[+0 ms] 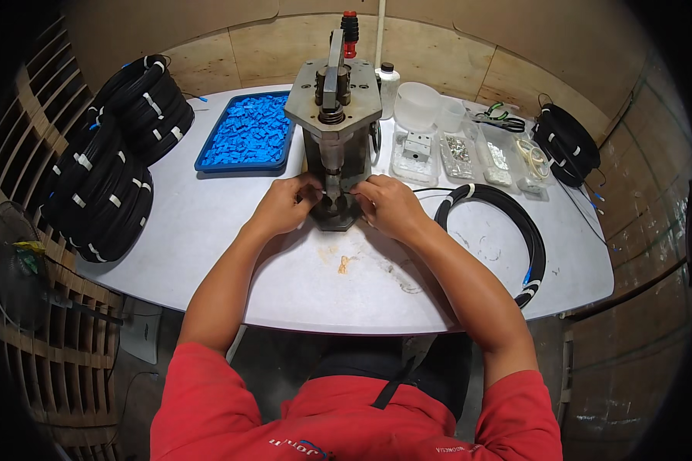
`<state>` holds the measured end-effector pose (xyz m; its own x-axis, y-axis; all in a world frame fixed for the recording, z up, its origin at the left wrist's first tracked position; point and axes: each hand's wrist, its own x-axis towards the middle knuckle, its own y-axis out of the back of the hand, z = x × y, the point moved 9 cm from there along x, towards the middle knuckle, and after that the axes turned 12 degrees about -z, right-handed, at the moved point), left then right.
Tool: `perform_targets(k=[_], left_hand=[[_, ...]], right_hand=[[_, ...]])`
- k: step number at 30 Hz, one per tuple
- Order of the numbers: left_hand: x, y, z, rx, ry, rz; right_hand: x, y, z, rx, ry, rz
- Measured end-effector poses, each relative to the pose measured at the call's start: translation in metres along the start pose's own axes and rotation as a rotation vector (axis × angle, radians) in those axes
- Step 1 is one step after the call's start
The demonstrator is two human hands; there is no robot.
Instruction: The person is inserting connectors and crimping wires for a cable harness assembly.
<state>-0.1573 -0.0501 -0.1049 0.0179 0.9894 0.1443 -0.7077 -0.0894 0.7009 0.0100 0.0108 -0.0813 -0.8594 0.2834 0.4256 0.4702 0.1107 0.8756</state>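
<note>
In the head view, a metal lever press [333,142] with a red-and-black handle [350,34] stands upright on a white desk [300,300], and both hands meet at its foot. The left hand [286,204] is at the left of the press's lower end, its fingers curled with thumb and forefinger drawn close together; whether they pinch anything cannot be told. The right hand [392,206] mirrors it on the right side of the press, fingers likewise bent inward, their hold hidden by the hand itself. A thin black cable runs to that hand from a taped black cable coil [536,230] lying flat to the right of the press. Left of the press sits a dark blue tray [238,170] filled with small bright blue plastic pieces [250,131], and farther left are stacked bundles of black cable [92,192] bound with white tape. Just right of the press, toward the back, are a dark-capped white bottle [387,92] and a round translucent tub [417,106]; beyond them, clear plastic boxes of small parts [457,159] and another black cable bundle [565,142].
</note>
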Motion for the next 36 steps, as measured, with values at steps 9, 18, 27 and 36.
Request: perform_targets(k=[9, 18, 27, 36], left_hand=[[0.0003, -0.0011, 0.002, -0.012, 0.049, -0.052], [0.0011, -0.0008, 0.0001, 0.004, 0.031, -0.031], [0.0001, 0.0005, 0.0034, -0.025, -0.013, -0.014], [0.0007, -0.0005, -0.001, -0.042, -0.012, -0.007]], right_hand=[[-0.0006, -0.0004, 0.001, 0.006, -0.018, -0.005], [-0.0001, -0.0023, 0.0017, 0.008, -0.034, -0.025], [-0.0004, -0.0023, 0.0006, 0.007, -0.035, -0.024], [-0.0003, -0.0033, 0.0023, 0.017, -0.032, -0.026]])
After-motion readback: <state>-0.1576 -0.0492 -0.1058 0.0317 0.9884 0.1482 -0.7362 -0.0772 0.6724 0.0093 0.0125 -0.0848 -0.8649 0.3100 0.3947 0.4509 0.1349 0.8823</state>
